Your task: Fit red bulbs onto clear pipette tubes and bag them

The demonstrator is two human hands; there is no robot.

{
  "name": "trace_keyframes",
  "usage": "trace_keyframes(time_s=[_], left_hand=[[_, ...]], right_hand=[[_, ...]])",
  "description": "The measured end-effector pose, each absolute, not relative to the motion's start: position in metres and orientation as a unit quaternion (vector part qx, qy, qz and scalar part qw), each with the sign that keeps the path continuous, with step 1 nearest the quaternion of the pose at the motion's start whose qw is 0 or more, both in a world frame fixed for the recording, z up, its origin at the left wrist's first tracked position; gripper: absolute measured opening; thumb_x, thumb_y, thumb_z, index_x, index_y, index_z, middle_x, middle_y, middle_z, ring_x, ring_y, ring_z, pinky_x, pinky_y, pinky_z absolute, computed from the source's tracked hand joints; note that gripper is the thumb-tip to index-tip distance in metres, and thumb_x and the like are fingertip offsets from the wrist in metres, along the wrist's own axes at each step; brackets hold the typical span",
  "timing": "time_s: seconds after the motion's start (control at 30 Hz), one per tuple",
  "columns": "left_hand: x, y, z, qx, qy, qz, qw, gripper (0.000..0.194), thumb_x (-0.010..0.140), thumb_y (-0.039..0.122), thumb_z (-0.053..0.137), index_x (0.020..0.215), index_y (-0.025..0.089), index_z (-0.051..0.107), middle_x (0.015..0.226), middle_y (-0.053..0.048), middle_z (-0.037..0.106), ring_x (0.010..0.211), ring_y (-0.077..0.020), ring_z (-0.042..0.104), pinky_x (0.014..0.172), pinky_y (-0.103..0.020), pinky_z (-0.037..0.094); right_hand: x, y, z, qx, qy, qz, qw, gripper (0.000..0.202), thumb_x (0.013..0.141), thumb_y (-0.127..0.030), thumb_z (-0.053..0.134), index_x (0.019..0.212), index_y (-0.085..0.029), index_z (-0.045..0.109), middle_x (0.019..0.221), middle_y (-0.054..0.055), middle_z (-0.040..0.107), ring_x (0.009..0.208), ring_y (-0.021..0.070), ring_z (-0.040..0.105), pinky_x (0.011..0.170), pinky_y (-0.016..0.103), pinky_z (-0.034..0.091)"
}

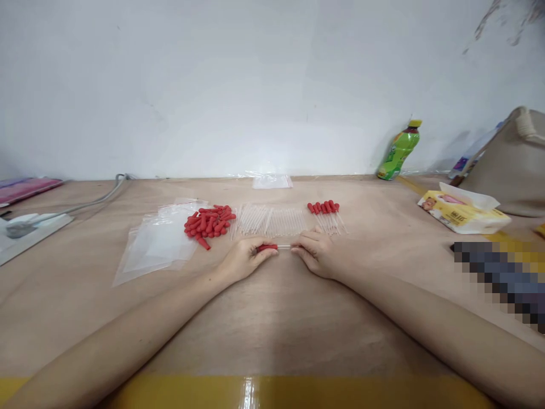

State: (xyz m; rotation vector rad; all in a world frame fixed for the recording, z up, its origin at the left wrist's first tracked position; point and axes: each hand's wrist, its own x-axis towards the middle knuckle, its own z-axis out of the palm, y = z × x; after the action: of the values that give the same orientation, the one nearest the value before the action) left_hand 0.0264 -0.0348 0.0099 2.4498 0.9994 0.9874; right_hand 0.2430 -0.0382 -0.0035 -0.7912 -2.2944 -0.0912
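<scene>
My left hand is closed around a red rubber dropper bulb. My right hand pinches a thin glass dropper tube, whose left end meets the bulb's open end. How far the tube sits inside the bulb I cannot tell. Just beyond my hands lies a spread of clear glass tubes. A heap of loose red bulbs is to their left. On the right, past my right hand, several droppers lie side by side, each with a red bulb on a tube.
Clear plastic bags are stacked left of the bulbs, and a small bag lies by the wall. A green drink bottle leans there. Rightward are a tissue pack, a beige bag and a blurred-out dark object. A grey cable runs leftward.
</scene>
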Motion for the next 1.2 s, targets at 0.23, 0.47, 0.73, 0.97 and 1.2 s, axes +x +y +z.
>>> trace_keyframes(time_s=[0.23,0.47,0.73,0.97,1.2], left_hand=[[0.028,-0.039,0.008,0.870,0.324,0.338,0.155,0.014,0.081,0.024,0.056,0.088,0.016,0.064,0.081,-0.003,0.068,0.073,-0.0135,0.061,0.067,-0.024,0.048],[0.027,-0.039,0.007,0.878,0.311,0.336,0.142,0.013,0.081,0.023,0.055,0.088,0.015,0.064,0.082,-0.004,0.068,0.074,-0.0138,0.061,0.067,-0.024,0.048],[0.025,-0.036,0.005,0.882,0.299,0.347,0.111,0.012,0.081,0.022,0.055,0.087,0.016,0.064,0.080,-0.003,0.068,0.071,-0.0131,0.061,0.065,-0.024,0.048],[0.024,-0.034,0.006,0.881,0.313,0.339,0.104,0.019,0.081,0.027,0.056,0.096,0.017,0.061,0.087,-0.004,0.065,0.076,-0.0145,0.060,0.069,-0.026,0.049],[0.023,-0.035,0.004,0.876,0.342,0.333,0.074,0.034,0.080,0.029,0.055,0.113,0.019,0.051,0.106,-0.009,0.051,0.088,-0.0170,0.054,0.070,-0.029,0.049]], right_hand=[[0.240,-0.039,-0.004,-0.283,-0.894,-0.069,0.341,0.024,0.088,-0.020,0.037,0.077,-0.016,0.057,0.063,0.002,0.058,0.058,0.0123,0.047,0.062,0.029,0.031],[0.232,-0.042,-0.004,-0.298,-0.892,-0.035,0.337,0.028,0.088,-0.022,0.036,0.070,-0.016,0.056,0.061,0.002,0.058,0.055,0.0114,0.046,0.063,0.028,0.030],[0.227,-0.043,0.007,-0.389,-0.868,0.144,0.273,0.028,0.086,-0.024,0.039,0.062,-0.016,0.052,0.058,-0.001,0.051,0.056,0.0092,0.044,0.056,0.022,0.030],[0.230,-0.049,0.027,-0.387,-0.887,0.145,0.205,0.022,0.082,-0.020,0.043,0.064,-0.016,0.057,0.063,0.001,0.058,0.057,0.0097,0.046,0.056,0.022,0.031],[0.278,-0.021,0.063,-0.548,-0.790,0.146,0.231,0.020,0.075,-0.028,0.050,0.067,-0.016,0.063,0.061,0.001,0.061,0.055,0.0117,0.050,0.052,0.022,0.033]])
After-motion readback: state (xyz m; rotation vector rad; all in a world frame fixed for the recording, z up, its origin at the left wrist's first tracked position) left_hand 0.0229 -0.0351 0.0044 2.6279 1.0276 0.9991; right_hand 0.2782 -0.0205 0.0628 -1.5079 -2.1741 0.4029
